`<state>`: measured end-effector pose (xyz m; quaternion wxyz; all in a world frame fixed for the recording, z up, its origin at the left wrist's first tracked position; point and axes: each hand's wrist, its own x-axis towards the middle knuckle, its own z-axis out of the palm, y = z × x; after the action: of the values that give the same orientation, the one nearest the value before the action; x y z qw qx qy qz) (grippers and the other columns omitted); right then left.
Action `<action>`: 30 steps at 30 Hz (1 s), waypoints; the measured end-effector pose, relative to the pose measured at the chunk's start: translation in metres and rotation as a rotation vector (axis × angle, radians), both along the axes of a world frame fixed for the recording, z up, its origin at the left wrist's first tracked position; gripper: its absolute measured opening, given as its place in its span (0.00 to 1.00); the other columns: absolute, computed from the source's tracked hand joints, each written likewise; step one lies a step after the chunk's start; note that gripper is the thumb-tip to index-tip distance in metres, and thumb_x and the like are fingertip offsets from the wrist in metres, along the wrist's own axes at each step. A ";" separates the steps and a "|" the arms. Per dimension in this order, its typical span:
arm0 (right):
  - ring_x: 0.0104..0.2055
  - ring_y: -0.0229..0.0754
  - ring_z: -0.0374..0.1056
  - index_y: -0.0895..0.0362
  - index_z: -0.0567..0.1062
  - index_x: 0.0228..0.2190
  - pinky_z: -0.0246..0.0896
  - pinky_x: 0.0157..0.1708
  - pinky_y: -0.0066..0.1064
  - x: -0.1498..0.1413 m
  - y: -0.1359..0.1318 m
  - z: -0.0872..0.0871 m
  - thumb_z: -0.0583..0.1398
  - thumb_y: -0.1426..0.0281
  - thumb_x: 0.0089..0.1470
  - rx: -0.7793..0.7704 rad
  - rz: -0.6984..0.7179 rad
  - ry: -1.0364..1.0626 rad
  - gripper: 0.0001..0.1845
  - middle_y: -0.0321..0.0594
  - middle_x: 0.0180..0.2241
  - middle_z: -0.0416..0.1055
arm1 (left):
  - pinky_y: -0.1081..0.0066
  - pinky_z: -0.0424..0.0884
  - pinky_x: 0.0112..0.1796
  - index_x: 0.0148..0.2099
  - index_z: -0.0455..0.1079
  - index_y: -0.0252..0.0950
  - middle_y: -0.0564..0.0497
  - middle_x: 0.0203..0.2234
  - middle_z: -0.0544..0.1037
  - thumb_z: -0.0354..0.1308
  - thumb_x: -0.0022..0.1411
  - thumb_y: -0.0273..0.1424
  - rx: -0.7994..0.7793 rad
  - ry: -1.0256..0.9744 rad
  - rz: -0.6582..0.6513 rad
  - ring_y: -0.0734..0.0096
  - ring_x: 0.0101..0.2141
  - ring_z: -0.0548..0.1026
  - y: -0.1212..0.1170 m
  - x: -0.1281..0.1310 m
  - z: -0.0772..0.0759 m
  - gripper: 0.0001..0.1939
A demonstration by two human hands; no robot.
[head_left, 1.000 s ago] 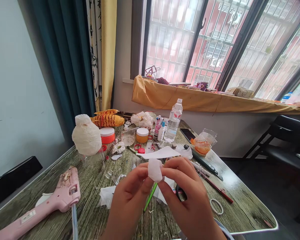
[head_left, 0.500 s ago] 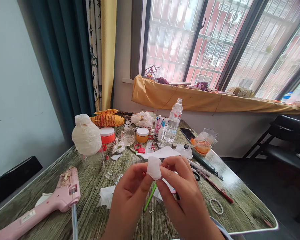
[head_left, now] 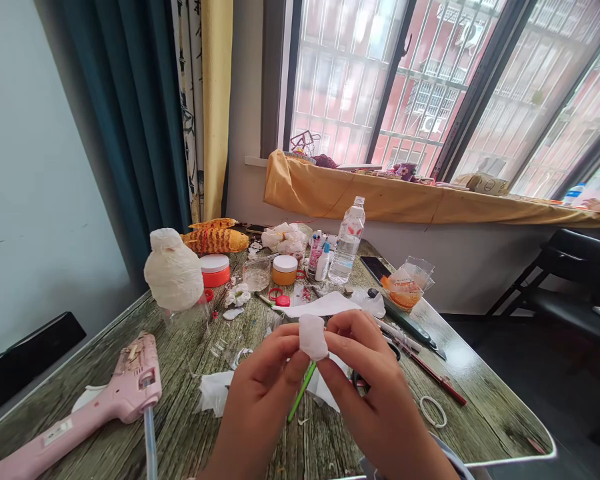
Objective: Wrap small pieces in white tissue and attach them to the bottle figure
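Note:
Between my two hands, above the table's near side, is a small white piece that looks like thin paper or tissue. My left hand pinches its left edge between thumb and fingers. On the other side, my right hand grips the right and lower edge with thumb and forefinger. Underneath, a thin green stick lies on the tabletop. A white scrap rests left of my left hand, and a larger white sheet lies just beyond the fingers. Black scissor handles are partly hidden behind my right hand.
A pink glue gun lies at left, near a white wrapped ball shape. Farther back stand paint jars and a clear bottle. To the right lie a green utility knife, a dark red pencil and a white ring.
Both hands have shifted slightly to the right together with the white piece. Their grip on it looks the same. The things on the table stay put.

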<state>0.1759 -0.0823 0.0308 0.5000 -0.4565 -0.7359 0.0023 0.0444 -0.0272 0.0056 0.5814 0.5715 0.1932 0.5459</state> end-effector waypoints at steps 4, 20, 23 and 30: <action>0.38 0.45 0.59 0.57 0.72 0.36 0.59 0.36 0.37 0.000 0.000 0.000 0.54 0.79 0.62 -0.007 -0.008 -0.012 0.09 0.41 0.35 0.63 | 0.71 0.71 0.46 0.42 0.82 0.47 0.52 0.44 0.83 0.63 0.61 0.39 -0.018 0.012 -0.006 0.62 0.45 0.77 -0.001 0.000 -0.001 0.09; 0.37 0.39 0.62 0.57 0.77 0.37 0.59 0.37 0.29 0.000 0.004 0.001 0.58 0.77 0.61 -0.029 0.096 0.142 0.08 0.37 0.34 0.63 | 0.78 0.72 0.43 0.42 0.82 0.50 0.56 0.40 0.84 0.64 0.60 0.39 -0.044 -0.009 -0.024 0.69 0.41 0.78 0.002 -0.002 -0.007 0.09; 0.37 0.39 0.62 0.57 0.77 0.37 0.59 0.36 0.28 0.000 0.004 0.001 0.57 0.77 0.62 -0.036 0.107 0.151 0.09 0.37 0.34 0.63 | 0.78 0.71 0.43 0.43 0.81 0.50 0.56 0.40 0.84 0.64 0.60 0.40 -0.052 -0.006 -0.025 0.70 0.41 0.78 0.001 -0.002 -0.007 0.09; 0.38 0.38 0.65 0.54 0.77 0.39 0.62 0.38 0.25 -0.002 0.004 -0.002 0.59 0.79 0.60 -0.028 0.109 0.227 0.10 0.37 0.35 0.66 | 0.79 0.73 0.41 0.42 0.82 0.49 0.55 0.37 0.85 0.66 0.57 0.43 -0.113 -0.019 0.014 0.70 0.38 0.80 0.001 0.000 -0.007 0.11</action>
<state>0.1738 -0.0778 0.0293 0.5727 -0.4197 -0.6983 0.0912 0.0447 -0.0265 -0.0013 0.6105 0.5313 0.2224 0.5436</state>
